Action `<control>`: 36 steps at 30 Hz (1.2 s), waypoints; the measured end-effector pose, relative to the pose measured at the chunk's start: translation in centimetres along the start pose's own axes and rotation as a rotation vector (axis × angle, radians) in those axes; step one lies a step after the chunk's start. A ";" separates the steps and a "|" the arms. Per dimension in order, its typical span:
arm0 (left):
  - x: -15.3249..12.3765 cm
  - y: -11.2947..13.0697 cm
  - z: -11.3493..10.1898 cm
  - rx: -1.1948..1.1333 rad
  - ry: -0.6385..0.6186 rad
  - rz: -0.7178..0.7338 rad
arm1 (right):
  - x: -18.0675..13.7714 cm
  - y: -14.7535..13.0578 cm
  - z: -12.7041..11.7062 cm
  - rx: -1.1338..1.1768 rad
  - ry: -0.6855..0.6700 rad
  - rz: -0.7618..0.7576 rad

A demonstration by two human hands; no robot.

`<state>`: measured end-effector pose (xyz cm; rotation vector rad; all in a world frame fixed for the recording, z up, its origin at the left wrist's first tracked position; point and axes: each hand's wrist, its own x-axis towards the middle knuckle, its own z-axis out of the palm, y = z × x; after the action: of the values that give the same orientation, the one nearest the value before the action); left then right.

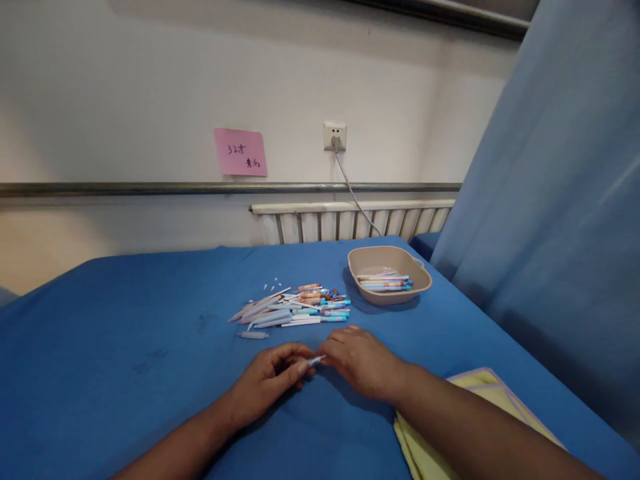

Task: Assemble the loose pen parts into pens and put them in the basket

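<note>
White pen piece [317,361] lies crosswise, just nearside of the pen pile [295,308]; left hand [270,379] fingers pinch 1 end, right hand [363,360] fingers curl over the other, grip hidden.

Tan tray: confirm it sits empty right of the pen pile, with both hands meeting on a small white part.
Not empty: in the head view the tan tray holds several pens. The rest stands: it sits right of the pen pile, and left hand and right hand meet on the small white part.
</note>
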<state>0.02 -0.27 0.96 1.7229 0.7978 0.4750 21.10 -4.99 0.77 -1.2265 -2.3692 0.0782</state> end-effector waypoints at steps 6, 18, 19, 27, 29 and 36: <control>0.7 -0.4 -0.3 -0.098 0.179 -0.042 | -0.8 6.4 -4.1 -0.134 0.320 0.307; -0.1 -0.6 -5.9 -0.041 0.851 0.120 | -1.1 16.5 -7.6 -0.037 -0.376 0.654; -0.3 -0.8 -6.5 -0.050 0.879 0.110 | -0.9 16.6 -7.5 -0.030 -0.386 0.659; -1.0 -2.9 -7.2 0.182 0.743 0.007 | 0.0 12.6 -7.1 -0.219 0.009 0.681; -1.0 -3.2 -7.2 0.360 0.692 0.026 | 0.6 9.4 -6.1 -0.128 0.196 0.635; -1.3 -3.2 -7.6 0.795 0.552 0.106 | 2.8 1.3 0.1 0.161 0.128 0.450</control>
<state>-6.85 4.45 0.24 2.4111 1.4262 0.7945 20.66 -1.96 1.40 -1.6061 -1.9014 0.3172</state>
